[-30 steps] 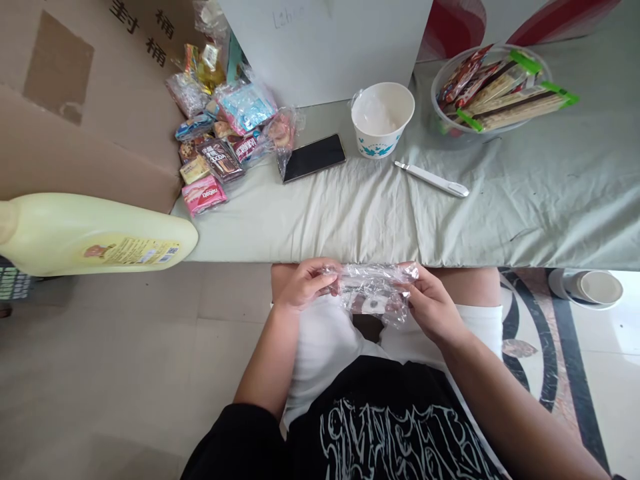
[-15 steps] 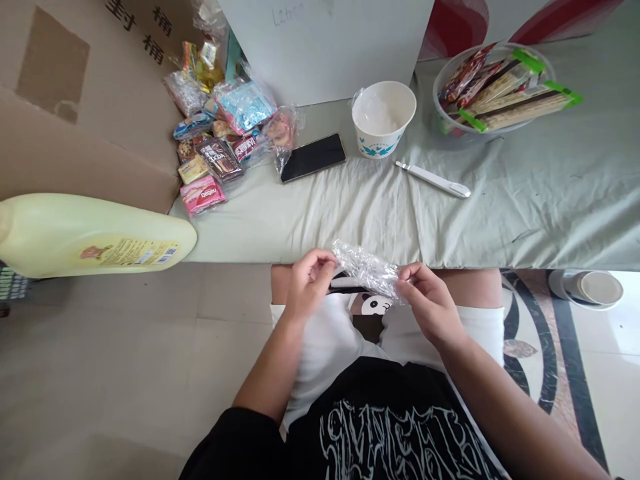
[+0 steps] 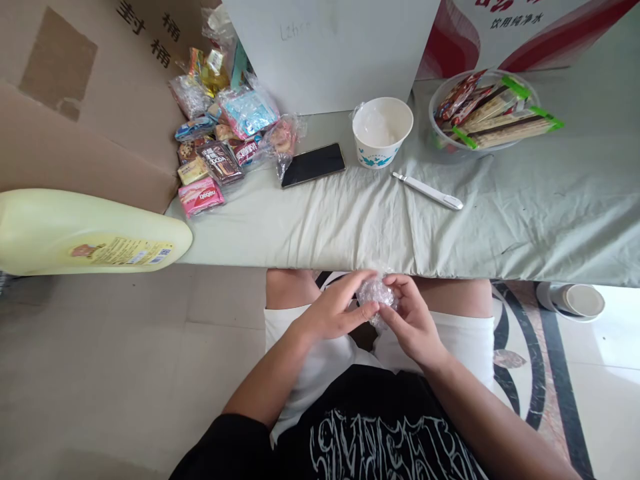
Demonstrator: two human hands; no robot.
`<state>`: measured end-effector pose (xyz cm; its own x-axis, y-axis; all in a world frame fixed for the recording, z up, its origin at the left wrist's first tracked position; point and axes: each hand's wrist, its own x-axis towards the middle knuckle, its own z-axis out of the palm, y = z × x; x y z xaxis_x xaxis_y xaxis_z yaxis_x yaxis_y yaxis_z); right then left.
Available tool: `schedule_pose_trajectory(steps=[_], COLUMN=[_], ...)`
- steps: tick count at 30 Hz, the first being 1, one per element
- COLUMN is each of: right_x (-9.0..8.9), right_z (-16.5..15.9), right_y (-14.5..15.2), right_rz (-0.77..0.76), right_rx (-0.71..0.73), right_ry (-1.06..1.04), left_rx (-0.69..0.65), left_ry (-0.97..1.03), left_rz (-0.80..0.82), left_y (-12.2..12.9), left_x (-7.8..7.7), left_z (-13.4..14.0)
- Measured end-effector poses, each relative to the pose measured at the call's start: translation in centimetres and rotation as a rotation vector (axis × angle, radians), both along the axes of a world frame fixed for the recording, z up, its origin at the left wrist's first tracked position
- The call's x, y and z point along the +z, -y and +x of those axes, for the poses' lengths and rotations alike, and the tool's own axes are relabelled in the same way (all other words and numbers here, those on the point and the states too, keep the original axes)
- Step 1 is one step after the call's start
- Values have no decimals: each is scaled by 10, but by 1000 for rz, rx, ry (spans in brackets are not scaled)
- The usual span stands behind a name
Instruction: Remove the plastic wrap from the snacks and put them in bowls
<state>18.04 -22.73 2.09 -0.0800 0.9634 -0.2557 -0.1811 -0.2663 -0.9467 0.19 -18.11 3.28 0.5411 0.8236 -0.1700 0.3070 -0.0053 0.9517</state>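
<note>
A crumpled ball of clear plastic wrap (image 3: 376, 293) is held over my lap, just in front of the cloth-covered edge. My left hand (image 3: 340, 310) cups it from the left, thumb and fingers around its side. From the right, my right hand (image 3: 407, 313) grips the same ball with bent fingers and thumb. Beyond the hands, a white utility knife (image 3: 427, 191) lies on the cloth. A white paper tub (image 3: 383, 133) with a blue pattern and clear film inside stands behind the knife. Left of the tub lies a black phone (image 3: 313, 165).
Packaged snacks (image 3: 220, 160) are piled at the left beside a cardboard box (image 3: 90, 127). A pale yellow bottle (image 3: 100, 233) lies at the edge. At the right, a clear bowl (image 3: 435, 130) holds skewers and wrapped sticks. A white box (image 3: 335, 53) stands behind.
The plastic wrap was stretched lengthwise between both hands; now it is squeezed into a compact ball. My hands have come together around it. The camera view has shifted slightly.
</note>
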Motion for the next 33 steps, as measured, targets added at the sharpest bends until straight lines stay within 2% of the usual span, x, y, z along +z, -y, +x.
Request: schedule_pose_trajectory(steps=[1, 2, 5, 7, 8, 10, 12, 15, 17, 19, 22, 24, 26, 29, 33], right_x=[-3, -7, -19, -23, -24, -22, -17, -8, -2, 3, 9, 12, 17, 37, 70], right_z=[0, 0, 10, 19, 23, 27, 27, 25, 27, 32, 43, 50, 55, 59, 49], right_y=[3, 6, 10, 10, 9, 6, 3, -4, -11, -19, -33, -49, -73, -126, -217], right_rz=[9, 18, 27, 26, 24, 14, -16, -56, -47, -35, -22, 30, 125, 314, 609], right_rx=[25, 20, -91, -65, 13, 202, 276, 142, 38, -28, -97, -133, -124, -42, -188], right_ry=[-14, -5, 108, 128, 105, 66, 119, 250, 288, 310, 337, 407, 538, 742, 1024], left_rx=[-44, -21, 170, 110, 41, -46, -83, -174, -179, -96, 106, 227, 254, 247, 222], left_ry=[52, 109, 220, 233, 214, 144, 68, 6, 36, 116, 141, 103, 110, 204, 309], left_rz=[-146, -254, -396, -459, -477, -451, -380, -310, -268, -215, -37, 98, 135, 6, -121], left_y=[1, 1, -3, -6, -7, -8, -10, -27, -52, -86, -136, -158, -168, -171, -175], left_x=[-3, -6, -19, -22, -22, -19, -13, -1, 6, 8, -3, -16, -28, -42, -45], left_z=[3, 3, -1, -5, -6, -6, -4, 1, 7, 12, 16, 13, 4, -11, -13])
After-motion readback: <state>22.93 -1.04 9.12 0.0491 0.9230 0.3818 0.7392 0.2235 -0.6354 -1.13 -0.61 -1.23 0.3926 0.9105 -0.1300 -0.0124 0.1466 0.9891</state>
